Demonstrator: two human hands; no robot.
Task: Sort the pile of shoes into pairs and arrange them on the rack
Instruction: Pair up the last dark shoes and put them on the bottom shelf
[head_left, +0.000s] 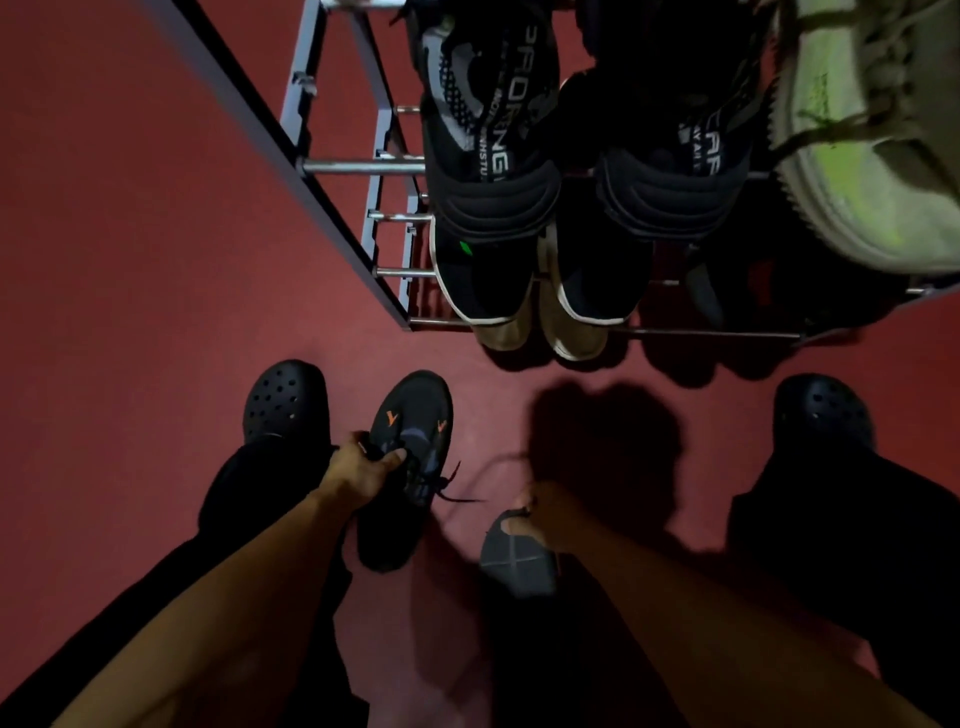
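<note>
My left hand (363, 467) grips a dark sneaker with orange marks (415, 415) by its collar, toe pointing toward the rack. My right hand (540, 512) holds a second dark grey shoe (514, 561) by its opening, low between my legs. The metal shoe rack (358, 167) stands ahead. A pair of black sneakers with white lettered straps (488, 156) sits on an upper bar. Below them is a pair of black shoes with white soles (493, 291). A pale green-tinted sneaker (872, 156) sits at the upper right.
I stand on a red floor (130, 260) wearing black clogs, one at the left (285, 402) and one at the right (823, 410). Dark shoes fill the rack's lower right, too dim to tell apart.
</note>
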